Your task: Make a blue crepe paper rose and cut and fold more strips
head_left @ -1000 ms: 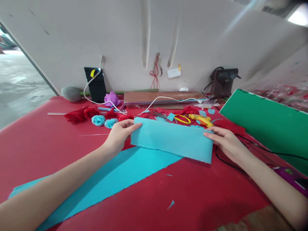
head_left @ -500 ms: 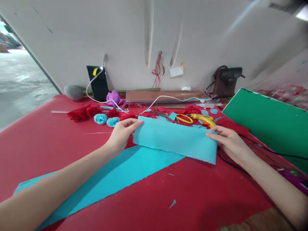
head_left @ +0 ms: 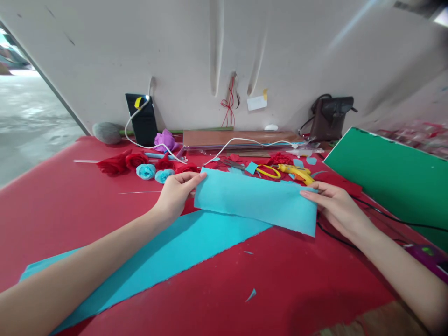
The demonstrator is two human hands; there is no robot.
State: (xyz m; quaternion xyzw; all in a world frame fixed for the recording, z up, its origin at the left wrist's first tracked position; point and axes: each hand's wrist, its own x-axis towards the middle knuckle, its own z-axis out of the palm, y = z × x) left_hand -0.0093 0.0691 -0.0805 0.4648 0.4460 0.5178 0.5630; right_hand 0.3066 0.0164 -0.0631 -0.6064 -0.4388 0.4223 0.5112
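Observation:
A light blue strip of crepe paper (head_left: 255, 198) is stretched out between my two hands, raised above the red table. My left hand (head_left: 178, 193) pinches its upper left corner between thumb and fingers. At the upper right corner my right hand (head_left: 336, 205) grips the paper the same way. Beneath lies a longer blue paper sheet (head_left: 168, 261), slanting toward the lower left and partly covered by my left forearm. Behind the held strip are scissors with yellow handles (head_left: 269, 172) and a yellow glue gun (head_left: 296, 172), the latter close to my right fingertips.
Red paper roses (head_left: 114, 164), blue paper roses (head_left: 146, 171) and a purple flower (head_left: 165, 140) lie at the back left. A phone (head_left: 142, 119) leans on the wall by a grey stone (head_left: 107, 133). A green board (head_left: 392, 182) and black cable (head_left: 395, 215) are at right.
Almost nothing differs. The paper strip and both hands have shifted very slightly to the right, with the same pinch at both corners.

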